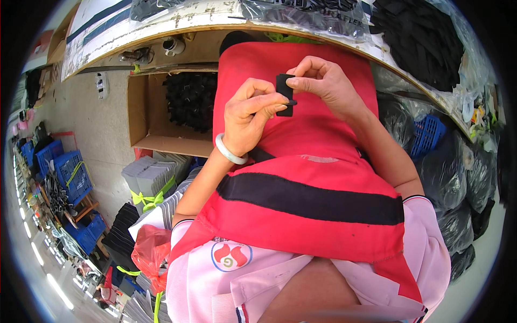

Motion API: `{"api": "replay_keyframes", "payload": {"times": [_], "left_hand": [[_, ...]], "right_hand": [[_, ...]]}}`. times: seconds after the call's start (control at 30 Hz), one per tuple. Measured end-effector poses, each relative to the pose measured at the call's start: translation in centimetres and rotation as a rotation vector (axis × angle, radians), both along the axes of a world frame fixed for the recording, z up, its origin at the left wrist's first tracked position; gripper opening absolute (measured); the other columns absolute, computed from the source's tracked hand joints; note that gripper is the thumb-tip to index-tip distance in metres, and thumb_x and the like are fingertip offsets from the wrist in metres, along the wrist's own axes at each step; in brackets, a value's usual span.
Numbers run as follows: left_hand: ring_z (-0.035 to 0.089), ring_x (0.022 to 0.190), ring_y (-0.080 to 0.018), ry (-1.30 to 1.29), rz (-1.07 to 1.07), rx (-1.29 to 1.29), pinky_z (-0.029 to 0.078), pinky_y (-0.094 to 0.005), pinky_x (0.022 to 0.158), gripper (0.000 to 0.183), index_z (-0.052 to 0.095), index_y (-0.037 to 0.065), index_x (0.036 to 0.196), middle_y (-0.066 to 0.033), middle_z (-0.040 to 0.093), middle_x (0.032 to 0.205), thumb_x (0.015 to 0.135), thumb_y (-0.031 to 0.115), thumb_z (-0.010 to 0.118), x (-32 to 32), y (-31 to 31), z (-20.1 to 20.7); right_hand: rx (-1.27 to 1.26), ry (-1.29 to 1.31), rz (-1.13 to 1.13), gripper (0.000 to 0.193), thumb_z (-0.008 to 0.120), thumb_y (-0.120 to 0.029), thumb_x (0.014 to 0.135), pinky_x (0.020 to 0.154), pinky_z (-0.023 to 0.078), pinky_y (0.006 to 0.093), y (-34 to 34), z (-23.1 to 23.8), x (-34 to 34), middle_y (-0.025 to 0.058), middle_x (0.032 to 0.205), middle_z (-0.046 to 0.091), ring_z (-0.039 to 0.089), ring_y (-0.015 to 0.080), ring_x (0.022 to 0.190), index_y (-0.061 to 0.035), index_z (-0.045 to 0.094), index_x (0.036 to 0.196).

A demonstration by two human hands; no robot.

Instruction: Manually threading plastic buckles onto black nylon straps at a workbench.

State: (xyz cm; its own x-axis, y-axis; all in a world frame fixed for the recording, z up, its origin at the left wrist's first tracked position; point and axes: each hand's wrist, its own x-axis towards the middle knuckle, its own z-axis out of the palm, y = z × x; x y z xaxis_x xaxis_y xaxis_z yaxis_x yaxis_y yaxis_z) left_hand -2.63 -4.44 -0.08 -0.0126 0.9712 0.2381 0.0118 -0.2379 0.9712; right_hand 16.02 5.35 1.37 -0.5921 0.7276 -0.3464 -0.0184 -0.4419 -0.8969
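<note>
Above my lap, both hands meet at a short, flat black strip (284, 86) that stands roughly upright. My right hand (334, 89) pinches its upper right edge between thumb and fingers. From the other side, my left hand (246, 116) is closed in a pinch at the lower part, where a small dark end sticks out past the fingertips. Whether that end belongs to the strip or to a second piece, I cannot tell. A pale bangle circles my left wrist. Behind the hands lies the red apron (312, 129) over my lap.
Left of my lap, a cardboard box (173, 144) holds many small black pieces. The worktable edge (301, 30) curves across the far side, with a heap of black strips (417, 40) at right. Tied grey bundles (148, 175) stand at left, black plastic bags (444, 169) at right.
</note>
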Motion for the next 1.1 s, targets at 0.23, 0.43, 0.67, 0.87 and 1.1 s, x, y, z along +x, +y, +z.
{"api": "replay_keyframes", "payload": {"times": [0.23,0.43,0.67,0.87,1.1], "left_hand": [[0.058,0.071,-0.0097,-0.025,0.014,-0.033,0.048,-0.0212,0.059,0.018,0.071,0.001,0.098,-0.0061,0.058,0.093,0.083,-0.009,0.066,-0.2,-0.4,-0.1],[0.058,0.07,-0.0092,-0.052,0.029,-0.052,0.047,-0.0212,0.058,0.016,0.071,0.0,0.097,-0.0058,0.059,0.094,0.083,-0.007,0.066,-0.3,-0.6,-0.4],[0.056,0.065,-0.0081,0.012,0.042,-0.184,0.045,-0.0202,0.056,0.013,0.071,-0.002,0.094,-0.0061,0.06,0.091,0.083,-0.007,0.066,-2.2,-2.0,1.8],[0.055,0.063,-0.0076,0.131,0.608,-0.393,0.045,-0.02,0.052,0.051,0.057,0.005,0.127,-0.0064,0.059,0.109,0.079,-0.007,0.068,-9.7,-5.2,1.9],[0.056,0.066,-0.0091,-0.111,0.104,-0.422,0.048,-0.0227,0.054,0.092,0.022,0.015,0.151,-0.0069,0.054,0.118,0.075,-0.008,0.07,-3.2,-2.9,0.3]], "right_hand": [[0.025,-0.003,0.01,0.014,0.072,-0.008,0.085,0.08,0.051,0.0239,-0.3,0.5,-1.0,0.0022,0.089,0.066,0.062,0.0087,0.085,-0.0023,0.065,0.095],[0.139,-0.059,0.054,0.014,0.069,-0.008,0.088,0.079,0.051,0.0226,-0.4,0.0,-1.2,0.0032,0.092,0.068,0.063,0.0083,0.088,0.0,0.068,0.099],[0.292,-0.082,0.04,0.014,0.065,-0.008,0.09,0.079,0.051,0.0234,0.0,-1.3,-3.4,0.0035,0.091,0.068,0.063,0.0079,0.086,0.0021,0.067,0.099],[0.314,-0.091,0.174,0.022,0.064,-0.011,0.091,0.083,0.05,0.0253,-0.9,-3.0,-6.0,0.0052,0.094,0.066,0.062,0.012,0.087,0.0003,0.064,0.109],[0.291,-0.175,0.522,0.02,0.06,-0.009,0.092,0.078,0.049,0.0252,-2.2,-1.7,-5.5,0.0045,0.093,0.066,0.061,0.0093,0.086,0.0022,0.064,0.109]]}}
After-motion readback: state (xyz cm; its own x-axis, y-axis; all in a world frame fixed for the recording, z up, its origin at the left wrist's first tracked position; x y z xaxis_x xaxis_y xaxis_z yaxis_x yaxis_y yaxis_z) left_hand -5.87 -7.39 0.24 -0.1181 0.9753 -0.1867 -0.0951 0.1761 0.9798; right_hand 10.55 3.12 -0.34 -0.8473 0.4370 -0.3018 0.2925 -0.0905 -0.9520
